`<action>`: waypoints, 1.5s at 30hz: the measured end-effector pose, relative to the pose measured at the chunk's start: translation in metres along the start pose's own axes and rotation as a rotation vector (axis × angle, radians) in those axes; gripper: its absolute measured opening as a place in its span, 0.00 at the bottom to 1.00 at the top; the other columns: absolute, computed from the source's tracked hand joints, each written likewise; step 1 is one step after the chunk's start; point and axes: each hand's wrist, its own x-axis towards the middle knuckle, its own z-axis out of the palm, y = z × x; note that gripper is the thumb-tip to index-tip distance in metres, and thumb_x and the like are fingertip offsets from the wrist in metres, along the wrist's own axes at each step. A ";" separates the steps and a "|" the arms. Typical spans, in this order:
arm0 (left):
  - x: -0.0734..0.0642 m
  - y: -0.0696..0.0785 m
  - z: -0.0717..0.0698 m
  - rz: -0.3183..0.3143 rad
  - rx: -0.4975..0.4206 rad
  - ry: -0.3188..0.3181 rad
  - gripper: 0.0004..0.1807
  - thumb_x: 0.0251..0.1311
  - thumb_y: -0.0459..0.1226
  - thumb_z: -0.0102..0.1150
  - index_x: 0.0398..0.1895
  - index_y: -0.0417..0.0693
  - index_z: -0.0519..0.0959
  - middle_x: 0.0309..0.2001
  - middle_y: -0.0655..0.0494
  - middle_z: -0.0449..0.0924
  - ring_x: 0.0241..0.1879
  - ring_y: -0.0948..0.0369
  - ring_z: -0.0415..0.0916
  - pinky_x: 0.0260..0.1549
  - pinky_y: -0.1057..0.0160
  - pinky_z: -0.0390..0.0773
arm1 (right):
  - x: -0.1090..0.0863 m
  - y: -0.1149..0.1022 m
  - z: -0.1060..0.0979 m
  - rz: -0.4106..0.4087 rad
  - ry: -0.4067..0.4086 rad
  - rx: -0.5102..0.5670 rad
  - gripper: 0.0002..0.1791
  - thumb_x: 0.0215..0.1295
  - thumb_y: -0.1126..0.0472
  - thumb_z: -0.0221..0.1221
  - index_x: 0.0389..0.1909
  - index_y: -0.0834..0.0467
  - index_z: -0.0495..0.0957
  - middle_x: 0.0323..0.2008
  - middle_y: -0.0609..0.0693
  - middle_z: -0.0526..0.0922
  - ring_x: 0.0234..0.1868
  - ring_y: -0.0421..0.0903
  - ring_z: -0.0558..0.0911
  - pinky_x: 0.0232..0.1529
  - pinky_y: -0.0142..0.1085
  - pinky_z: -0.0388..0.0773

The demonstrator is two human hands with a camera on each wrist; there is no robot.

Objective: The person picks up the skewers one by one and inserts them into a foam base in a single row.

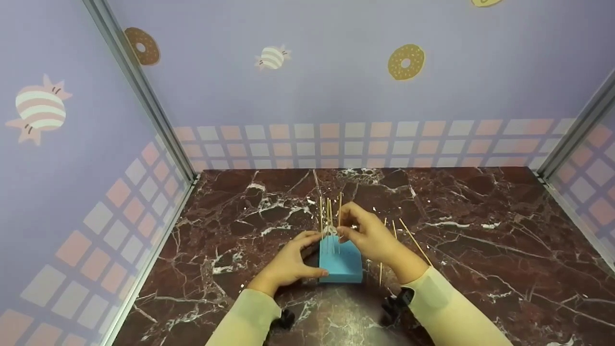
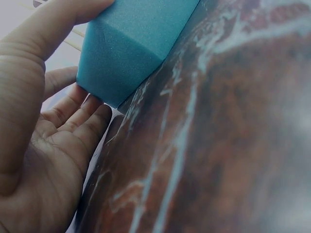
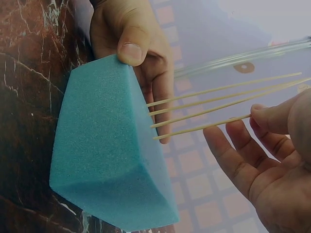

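A light-blue foam block point(image 1: 342, 269) sits on the marbled tabletop, with several thin bamboo skewers point(image 3: 209, 99) standing in its upper face. My left hand point(image 1: 288, 263) grips the block from the left side. Its thumb point(image 3: 131, 51) presses near an edge, and the other fingers reach round the far side. Above the block's right part, my right hand point(image 1: 369, 235) pinches one upright skewer point(image 3: 187, 130) between thumb and fingertips. That skewer's lower end meets the block's upper face, beside the row of others.
Loose skewers point(image 1: 416, 241) lie on the table point(image 1: 480, 269) to the right, partly behind my right forearm. A patterned back wall point(image 1: 336, 96) and a left side wall point(image 1: 72, 192) border the tabletop. Black wrist devices point(image 1: 287, 319) show under both sleeves.
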 end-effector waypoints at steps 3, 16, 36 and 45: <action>0.000 0.000 0.000 0.000 0.003 -0.003 0.55 0.56 0.43 0.90 0.86 0.45 0.71 0.84 0.47 0.68 0.86 0.42 0.64 0.90 0.36 0.63 | 0.000 0.002 0.000 -0.003 -0.007 -0.004 0.11 0.79 0.75 0.62 0.54 0.63 0.74 0.44 0.62 0.81 0.50 0.66 0.88 0.51 0.42 0.98; 0.000 -0.001 -0.001 -0.008 0.012 -0.005 0.55 0.58 0.46 0.89 0.86 0.42 0.70 0.85 0.47 0.66 0.88 0.42 0.62 0.90 0.34 0.63 | -0.002 0.002 0.001 0.017 -0.050 -0.062 0.10 0.81 0.72 0.63 0.54 0.59 0.75 0.45 0.60 0.83 0.52 0.62 0.89 0.52 0.39 0.97; -0.001 0.000 -0.001 0.017 0.019 -0.001 0.54 0.57 0.44 0.89 0.86 0.44 0.72 0.83 0.47 0.69 0.86 0.42 0.64 0.90 0.36 0.62 | -0.003 0.001 0.000 0.026 -0.067 -0.115 0.09 0.81 0.70 0.64 0.53 0.61 0.74 0.45 0.58 0.85 0.48 0.57 0.92 0.48 0.48 0.98; 0.001 -0.003 -0.001 0.005 0.023 -0.008 0.54 0.57 0.45 0.89 0.86 0.48 0.71 0.84 0.48 0.68 0.87 0.43 0.64 0.89 0.36 0.63 | -0.004 -0.001 -0.001 0.041 -0.051 -0.128 0.11 0.78 0.68 0.67 0.54 0.57 0.77 0.46 0.55 0.87 0.49 0.48 0.88 0.52 0.41 0.96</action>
